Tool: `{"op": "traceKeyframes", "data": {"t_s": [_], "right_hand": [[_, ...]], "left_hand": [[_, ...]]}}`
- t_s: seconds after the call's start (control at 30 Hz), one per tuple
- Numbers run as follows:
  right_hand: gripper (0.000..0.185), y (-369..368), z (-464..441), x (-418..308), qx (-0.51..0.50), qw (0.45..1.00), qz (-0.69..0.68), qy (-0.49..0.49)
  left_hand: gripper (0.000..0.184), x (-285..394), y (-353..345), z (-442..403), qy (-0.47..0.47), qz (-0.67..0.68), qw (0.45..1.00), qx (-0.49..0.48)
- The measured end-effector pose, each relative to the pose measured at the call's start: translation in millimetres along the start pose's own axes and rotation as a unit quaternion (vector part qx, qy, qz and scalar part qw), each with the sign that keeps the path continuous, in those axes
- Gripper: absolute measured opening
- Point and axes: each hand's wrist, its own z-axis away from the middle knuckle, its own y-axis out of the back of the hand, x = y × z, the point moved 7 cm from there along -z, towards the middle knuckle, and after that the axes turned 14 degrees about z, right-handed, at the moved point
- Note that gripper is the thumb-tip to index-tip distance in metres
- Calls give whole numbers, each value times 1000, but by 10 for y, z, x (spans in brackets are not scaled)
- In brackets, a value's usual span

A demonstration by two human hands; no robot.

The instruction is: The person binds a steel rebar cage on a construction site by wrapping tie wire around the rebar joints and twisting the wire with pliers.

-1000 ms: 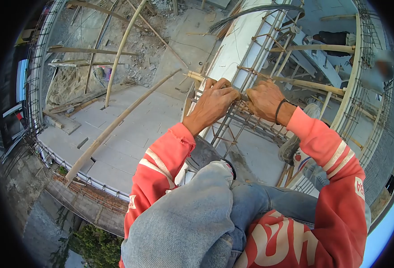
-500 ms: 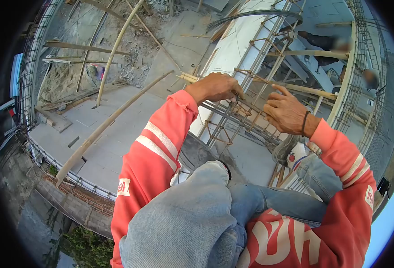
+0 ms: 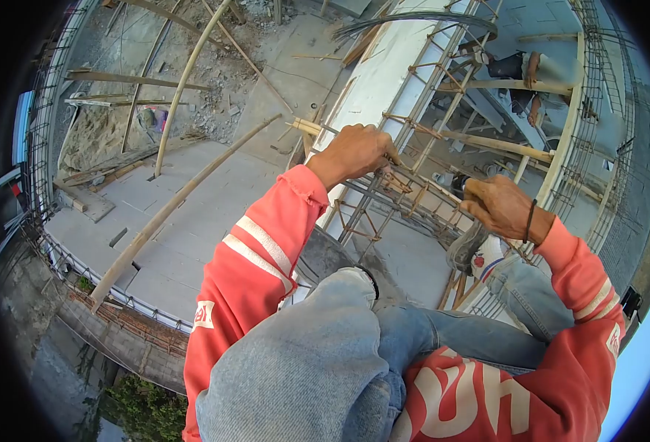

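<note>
The metal cage (image 3: 412, 200) is lying at two o'clock from the middle of the view, its thin rods crossing near the white beam (image 3: 380, 77). At one o'clock, the left hand (image 3: 358, 152) is bending its fingers down at the cage; the hand is hiding the fingertips, so one cannot tell whether they are grasping a rod. At three o'clock, well apart from it, the right hand (image 3: 498, 208) is curling its fingers beside a dark thing (image 3: 459, 186); whether it is holding this thing, one cannot tell.

Probably the whole cage is weighing much and standing quite stiff, while a single rod is likely feeling springy, rough and not fragile. A bare stretch of rod between the crossings is seeming the better place for taking hold; the rod ends are perhaps threatening to scratch the skin.
</note>
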Motion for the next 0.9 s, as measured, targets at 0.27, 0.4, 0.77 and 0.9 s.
{"op": "traceKeyframes", "data": {"t_s": [0.27, 0.4, 0.77, 0.9], "right_hand": [[16, 441, 143, 64, 313, 892, 303, 118], [13, 353, 132, 215, 216, 937, 254, -105], [39, 771, 390, 176, 221, 968, 115, 34], [40, 234, 806, 670, -126, 950, -242, -151]], "left_hand": [[26, 95, 69, 82, -7, 3, 1000, 26], [23, 111, 71, 99, -20, -11, 999, 37], [24, 102, 71, 64, -22, 8, 999, 27], [23, 117, 84, 79, -31, 5, 999, 37]]}}
